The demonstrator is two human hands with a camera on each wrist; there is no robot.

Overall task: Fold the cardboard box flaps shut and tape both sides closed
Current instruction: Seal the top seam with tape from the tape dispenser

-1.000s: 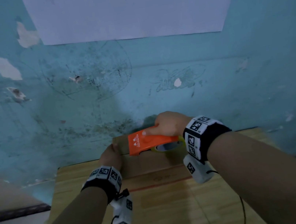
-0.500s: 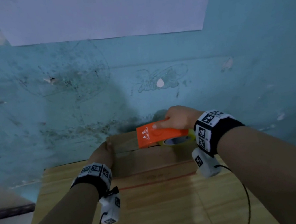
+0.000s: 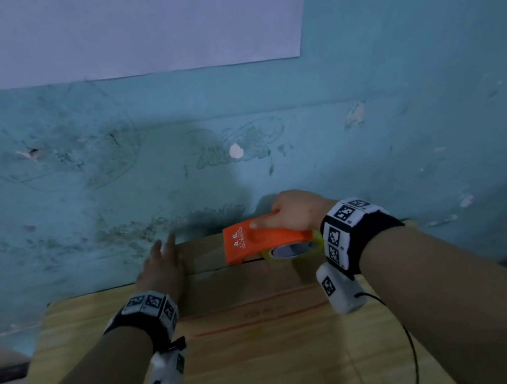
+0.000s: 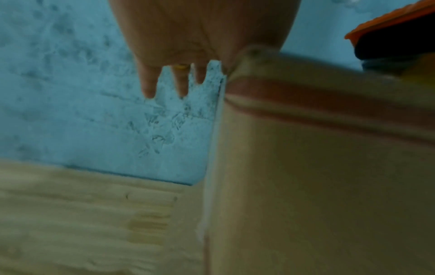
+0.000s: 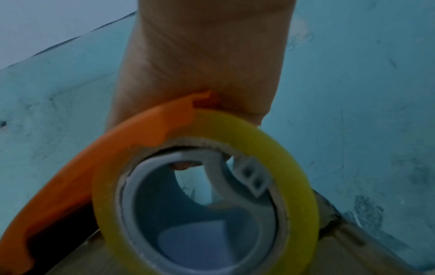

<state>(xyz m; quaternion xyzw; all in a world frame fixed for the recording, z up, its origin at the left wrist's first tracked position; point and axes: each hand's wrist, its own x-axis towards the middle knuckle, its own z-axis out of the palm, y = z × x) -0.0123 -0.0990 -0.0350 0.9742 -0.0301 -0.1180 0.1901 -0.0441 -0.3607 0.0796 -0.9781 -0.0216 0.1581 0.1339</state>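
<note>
A brown cardboard box (image 3: 251,317) with a red line across it stands in front of me, its far edge near the wall. My right hand (image 3: 294,210) grips an orange tape dispenser (image 3: 259,240) with a yellowish tape roll (image 3: 293,248), held on the box's top at the far edge. The roll (image 5: 204,195) and the dispenser's orange shell (image 5: 77,171) fill the right wrist view. My left hand (image 3: 161,266) lies at the box's top left corner with straight fingers (image 4: 148,83) reaching past the box edge (image 4: 216,130).
A worn turquoise wall (image 3: 80,184) rises right behind the box, with a pale sheet (image 3: 122,27) stuck on it high up. The box stands on a light wooden surface (image 4: 82,214). Wrist camera cables (image 3: 409,365) hang over the box's near part.
My left hand's fingers have straightened and slid forward over the box's far left corner. The right hand with the dispenser has shifted a little right along the far edge.
</note>
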